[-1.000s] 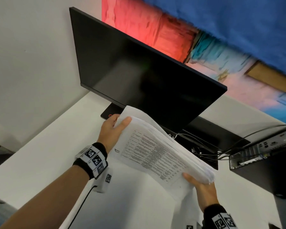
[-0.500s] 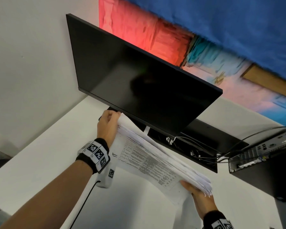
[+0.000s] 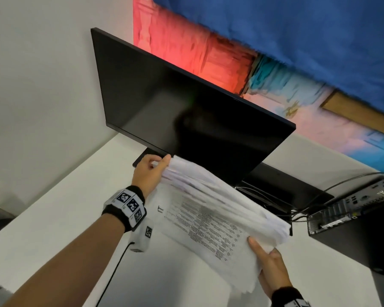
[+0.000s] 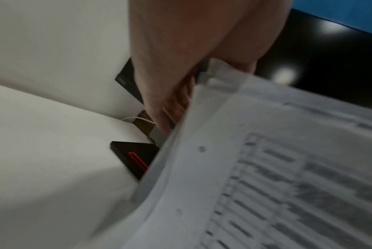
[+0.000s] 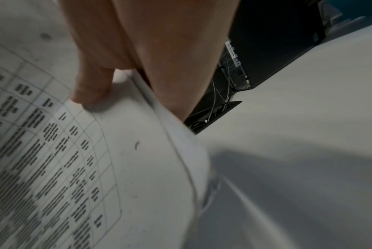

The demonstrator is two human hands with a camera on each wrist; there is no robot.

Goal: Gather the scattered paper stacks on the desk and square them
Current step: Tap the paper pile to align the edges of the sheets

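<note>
White desk [image 3: 42, 218], monitor [image 3: 186, 111] behind, both hands' grip – left [image 3: 148, 173], right [image 3: 273, 271] – pinching paper stack [image 3: 220, 216] ends, L wrist cam shows red-marked base [image 4: 136, 156]

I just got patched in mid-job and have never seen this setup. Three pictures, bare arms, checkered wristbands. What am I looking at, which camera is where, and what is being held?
There is no machine here: a person works with two bare hands. The big picture comes from a camera on the head, looking down. The other two come from cameras strapped to each wrist, looking along the fingers; the checkered bands belong to that gear.

Both hands hold one thick stack of white printed paper sheets, lifted off the white desk and tilted. The left hand grips its far end near the black flat monitor. The right hand grips the near corner, thumb on top, as the right wrist view shows. The sheet edges look fanned, not yet squared.

On the desk: the monitor's black base with a red mark, tangled dark cables, and a black computer box.
</note>
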